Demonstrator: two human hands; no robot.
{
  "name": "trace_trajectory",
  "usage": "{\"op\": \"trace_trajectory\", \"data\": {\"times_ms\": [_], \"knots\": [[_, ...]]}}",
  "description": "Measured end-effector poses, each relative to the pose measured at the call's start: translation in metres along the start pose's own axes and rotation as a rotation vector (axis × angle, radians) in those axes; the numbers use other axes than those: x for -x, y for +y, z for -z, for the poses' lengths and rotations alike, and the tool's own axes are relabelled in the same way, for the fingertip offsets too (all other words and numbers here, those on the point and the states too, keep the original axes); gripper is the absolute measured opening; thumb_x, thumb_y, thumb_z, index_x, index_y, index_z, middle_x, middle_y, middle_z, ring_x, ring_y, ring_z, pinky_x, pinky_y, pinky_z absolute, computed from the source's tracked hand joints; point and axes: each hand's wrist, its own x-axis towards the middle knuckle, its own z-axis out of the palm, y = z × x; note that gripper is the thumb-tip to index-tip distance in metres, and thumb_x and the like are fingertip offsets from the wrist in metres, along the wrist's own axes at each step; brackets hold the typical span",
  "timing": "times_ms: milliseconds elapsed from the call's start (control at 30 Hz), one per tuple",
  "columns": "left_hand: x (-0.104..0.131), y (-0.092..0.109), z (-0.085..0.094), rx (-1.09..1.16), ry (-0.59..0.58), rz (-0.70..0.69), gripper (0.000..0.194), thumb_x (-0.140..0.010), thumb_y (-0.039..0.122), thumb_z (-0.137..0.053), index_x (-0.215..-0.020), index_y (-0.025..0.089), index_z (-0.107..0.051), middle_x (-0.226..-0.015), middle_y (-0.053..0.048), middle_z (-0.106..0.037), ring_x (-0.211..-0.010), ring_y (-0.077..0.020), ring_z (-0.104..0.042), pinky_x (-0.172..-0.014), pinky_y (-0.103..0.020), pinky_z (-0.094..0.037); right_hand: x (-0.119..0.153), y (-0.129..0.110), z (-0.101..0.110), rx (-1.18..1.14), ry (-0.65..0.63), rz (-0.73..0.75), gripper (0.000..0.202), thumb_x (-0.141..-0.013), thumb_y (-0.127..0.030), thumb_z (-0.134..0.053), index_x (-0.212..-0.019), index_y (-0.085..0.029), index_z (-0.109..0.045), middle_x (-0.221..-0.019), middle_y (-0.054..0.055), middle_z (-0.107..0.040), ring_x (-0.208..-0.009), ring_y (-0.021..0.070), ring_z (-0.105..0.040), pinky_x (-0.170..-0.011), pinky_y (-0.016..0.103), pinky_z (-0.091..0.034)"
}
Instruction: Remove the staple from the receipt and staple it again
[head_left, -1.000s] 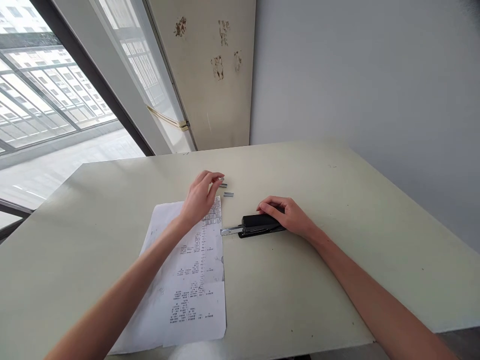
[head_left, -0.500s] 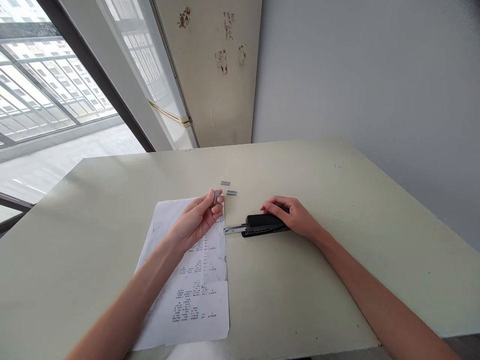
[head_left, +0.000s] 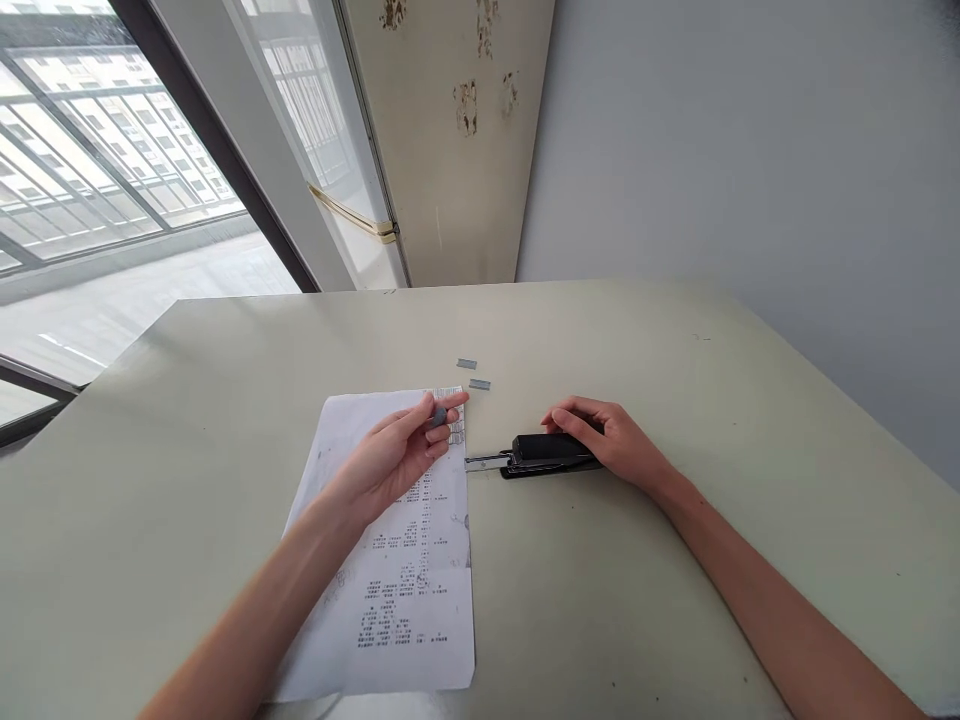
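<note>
In the head view I have two bare hands over a pale bench (head_left: 637, 600). The left hand (head_left: 394, 455) is above a printed paper (head_left: 420, 660), palm partly turned up. Its grip is closed, thumb and fingers pinching a small grey staple strip (head_left: 438, 416), partly covered by the fingers. I see the index finger stretch right, to about the edge of the paper.

To the right, the right hand (head_left: 607, 435) covers the rear of a black stapler (head_left: 536, 449), its grip curled around it with the thumb on top. The stapler lies on the bench, front toward the left. A slim metal rail (head_left: 486, 463) sticks out of that end, its tip at the paper's right edge. Just beyond the paper's top right corner, a second strip (head_left: 480, 384) and a third strip (head_left: 466, 364) lie near each other, apart.
</note>
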Motion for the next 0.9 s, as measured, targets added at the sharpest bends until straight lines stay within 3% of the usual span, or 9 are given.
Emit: {"op": "trace_trajectory", "data": {"times_ms": [233,400,533,700,900], "knots": [[0.005,0.0,0.001,-0.039,0.032,0.022,0.03,-0.103,0.023,-0.06,-0.126,0.023,-0.079,-0.112,-0.009,-0.067,-0.087,-0.0139,-0.061,-0.098,-0.034,-0.06,-0.001,0.004,0.0,-0.018,-0.009,-0.015,0.044,-0.102,-0.062,-0.053,-0.094,-0.025,-0.076,-0.096,0.004,-0.077,-0.088,0.0237,-0.067,-0.075,0.034,-0.049],[0.006,0.001,-0.003,-0.019,0.052,0.047,0.026,-0.104,0.024,-0.061,-0.124,0.024,-0.079,-0.12,-0.007,-0.068,-0.087,-0.0114,-0.061,-0.107,-0.034,-0.055,-0.001,0.005,-0.001,-0.031,-0.013,-0.03,0.043,-0.102,-0.061,-0.054,-0.094,-0.026,-0.076,-0.096,0.004,-0.076,-0.089,0.0237,-0.067,-0.075,0.034,-0.049],[0.006,-0.001,-0.003,0.069,-0.009,0.108,0.026,-0.106,0.025,-0.059,-0.12,0.02,-0.08,-0.126,-0.01,-0.067,-0.086,-0.0114,-0.061,-0.098,-0.029,-0.059,0.0,0.003,-0.001,-0.031,-0.009,-0.032,0.044,-0.101,-0.062,-0.054,-0.094,-0.025,-0.076,-0.096,0.005,-0.076,-0.087,0.0236,-0.067,-0.074,0.034,-0.049],[0.006,-0.003,-0.005,0.192,-0.068,0.206,0.026,-0.1,0.011,-0.064,-0.121,0.017,-0.079,-0.117,-0.011,-0.07,-0.076,-0.009,-0.059,-0.077,-0.021,-0.06,0.001,0.001,-0.001,-0.023,0.007,-0.039,0.043,-0.102,-0.061,-0.054,-0.093,-0.025,-0.076,-0.095,0.004,-0.076,-0.087,0.0233,-0.067,-0.076,0.033,-0.049],[0.008,0.003,-0.008,0.321,-0.057,0.224,0.027,-0.103,0.006,-0.056,-0.123,0.006,-0.074,-0.135,-0.019,-0.069,-0.079,-0.0086,-0.064,-0.076,-0.019,-0.061,0.002,-0.003,-0.001,-0.034,-0.008,-0.048,0.042,-0.102,-0.061,-0.054,-0.094,-0.025,-0.075,-0.096,0.004,-0.076,-0.09,0.0235,-0.067,-0.078,0.033,-0.049]]}}
